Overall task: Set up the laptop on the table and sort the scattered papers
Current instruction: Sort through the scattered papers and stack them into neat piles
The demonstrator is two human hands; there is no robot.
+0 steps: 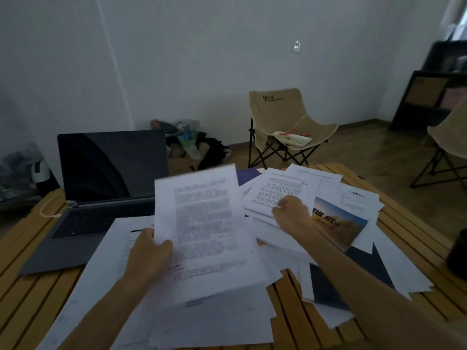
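Table [298,322]: slatted wood, papers [285,188] strewn from centre to 3 o'clock. Laptop [101,188] at 10 o'clock stands open, screen dark; setup looks done, so you are in the sorting step. Your left hand [149,253] pinches a raised sheet [202,218]. Your right hand [293,213] rests on the pile, fingers curled; grip unclear. Next: gather sheets onto the held one, edges squared.
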